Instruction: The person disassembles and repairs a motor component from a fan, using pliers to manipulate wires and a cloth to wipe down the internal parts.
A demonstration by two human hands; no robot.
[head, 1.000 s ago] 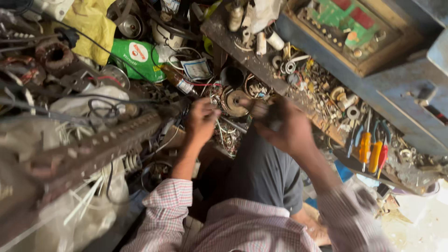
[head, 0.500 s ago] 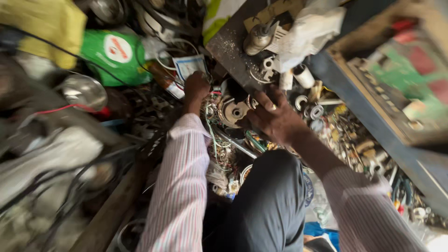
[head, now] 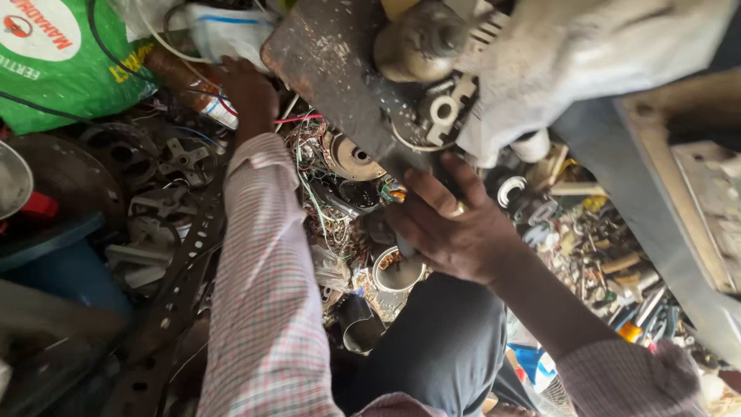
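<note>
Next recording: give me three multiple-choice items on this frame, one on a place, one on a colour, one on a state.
1. Where is the left hand?
A. by the green printed sack
B. on the knee
C. in a blue bin

2. What colour is the sleeve of the checked shirt?
A. solid black
B. pink and white
C. yellow

3. How is the right hand placed?
A. flat on the floor
B. raised, open
C. against the dark metal plate

Key: 1 A, the hand reaches beside the sack; 2 B, the checks show; 3 C, its fingers meet the plate's lower edge.
</note>
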